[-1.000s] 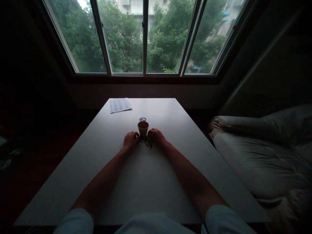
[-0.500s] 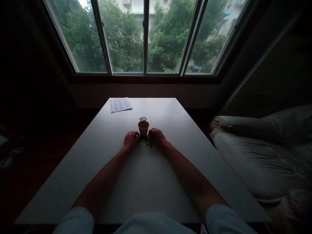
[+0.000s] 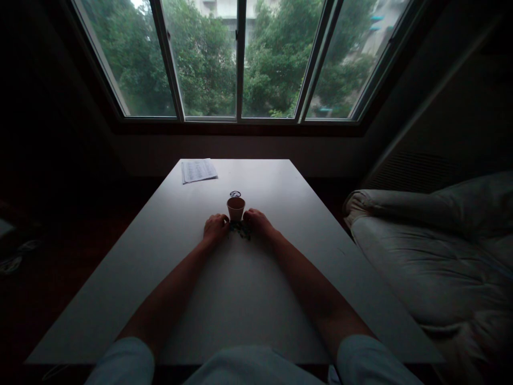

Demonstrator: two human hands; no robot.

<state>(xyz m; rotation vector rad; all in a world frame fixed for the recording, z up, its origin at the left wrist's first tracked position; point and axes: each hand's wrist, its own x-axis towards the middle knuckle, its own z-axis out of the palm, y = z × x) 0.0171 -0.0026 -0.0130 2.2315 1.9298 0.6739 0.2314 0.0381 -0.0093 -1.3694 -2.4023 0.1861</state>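
A small paper cup (image 3: 236,210) stands upright on the white table, its mouth facing up and its inside dark. Just in front of its base lies a loose pile of small dark pieces (image 3: 240,230), some greenish; their kind is too small to make out. My left hand (image 3: 215,227) rests on the table left of the cup, fingers curled at the pile's left edge. On the other side my right hand (image 3: 259,222) has its fingers bent and closed beside the cup's lower right. Whether either hand touches the cup or pinches a piece is too dim to see.
Behind the cup lies a small dark looped item (image 3: 235,194). Printed papers (image 3: 199,171) lie at the far left corner of the white table (image 3: 248,299). A cushioned seat (image 3: 401,256) stands along the right, and a window (image 3: 240,64) is beyond the table.
The view has shifted very slightly and looks a little darker. Both hands and the cup keep practically the same places; only small finger movement at the pile is possible.
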